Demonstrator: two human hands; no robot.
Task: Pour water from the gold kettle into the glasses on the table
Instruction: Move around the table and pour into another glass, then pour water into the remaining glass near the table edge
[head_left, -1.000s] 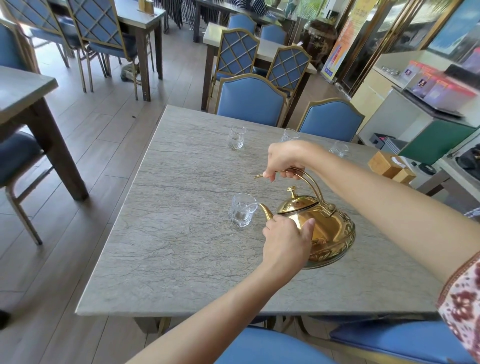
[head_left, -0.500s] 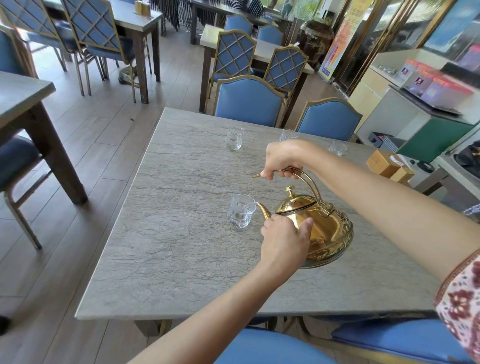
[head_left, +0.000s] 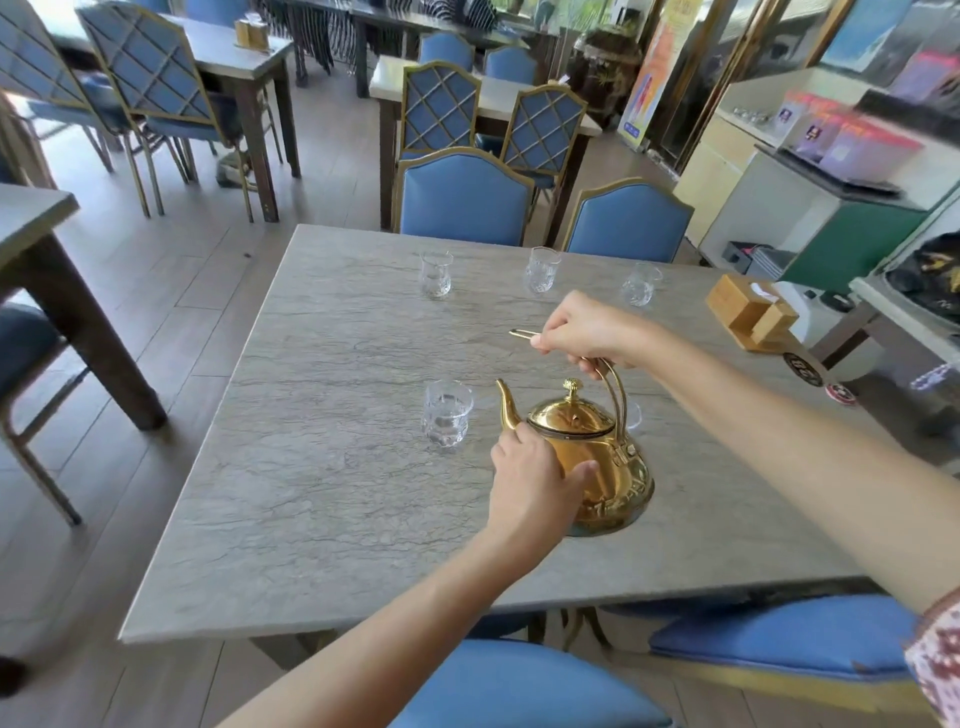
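Right hand has the gold kettle by its handle, left hand cupped flat against the body. It's sitting upright on the counter, spout just beside the near glass.

glass mostly hidden behind kettle, left hand covering kettle's near side

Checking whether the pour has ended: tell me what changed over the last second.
The gold kettle tipped back toward upright, its spout lifting away from the near glass, which holds some water. Nothing was taken hold of or let go: the right hand stays on the handle and the left hand stays against the kettle's body. The three far glasses have not moved.
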